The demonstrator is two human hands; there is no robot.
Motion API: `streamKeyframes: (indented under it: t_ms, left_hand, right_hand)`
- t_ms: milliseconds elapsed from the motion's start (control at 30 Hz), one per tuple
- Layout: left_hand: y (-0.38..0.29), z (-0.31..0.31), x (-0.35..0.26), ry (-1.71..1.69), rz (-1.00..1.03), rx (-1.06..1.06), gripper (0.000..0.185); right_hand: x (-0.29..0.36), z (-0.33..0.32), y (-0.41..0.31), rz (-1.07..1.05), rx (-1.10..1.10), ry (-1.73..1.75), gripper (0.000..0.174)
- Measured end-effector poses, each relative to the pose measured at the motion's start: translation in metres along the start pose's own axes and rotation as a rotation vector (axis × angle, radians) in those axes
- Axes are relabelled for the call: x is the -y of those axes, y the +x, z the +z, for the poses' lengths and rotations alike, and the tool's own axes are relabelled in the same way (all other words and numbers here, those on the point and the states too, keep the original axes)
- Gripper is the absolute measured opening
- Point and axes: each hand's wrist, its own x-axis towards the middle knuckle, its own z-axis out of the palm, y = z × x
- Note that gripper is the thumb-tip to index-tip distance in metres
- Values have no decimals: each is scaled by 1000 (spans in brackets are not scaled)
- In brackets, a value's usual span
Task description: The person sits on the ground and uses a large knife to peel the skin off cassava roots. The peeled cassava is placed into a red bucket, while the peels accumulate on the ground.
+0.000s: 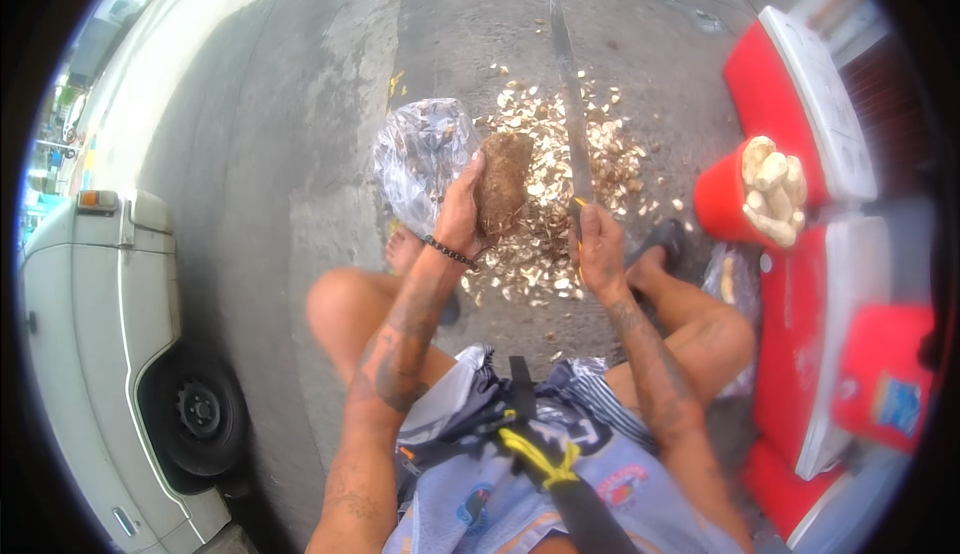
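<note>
My left hand [460, 205] grips a thick brown yam-like tuber [504, 183] with rough skin and small rootlets at its lower end. In my right hand [598, 250] is the handle of a long machete [572, 96], its blade pointing away from me. The blade stands to the right of the tuber, apart from it. Below both lies a spread of pale and brown peelings [551, 156] on the ground. A clear plastic bag [426, 156] rests just left of the tuber; its contents are hard to make out.
A red bucket [721, 198] full of peeled pale tubers [776, 186] stands at right, beside red coolers with white lids [821, 104]. Another plastic bag [731, 284] lies near my right knee. A pale vehicle [97, 314] is parked at left on the concrete [255, 164].
</note>
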Motion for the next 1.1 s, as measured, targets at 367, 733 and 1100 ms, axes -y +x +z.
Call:
streamKeyframes:
  t_ms: [367,733,1100]
  left_hand:
    - [8,22,-5,-284,126,44,49]
    - [1,9,-34,-519,218,83,44]
    - [-22,12,-28,-499,474,16,63]
  right_hand:
    - [26,6,3,-171,-53,-22,46]
    - [39,-5,0,-184,-117,4,51]
    - [112,4,11,34,59,103,38]
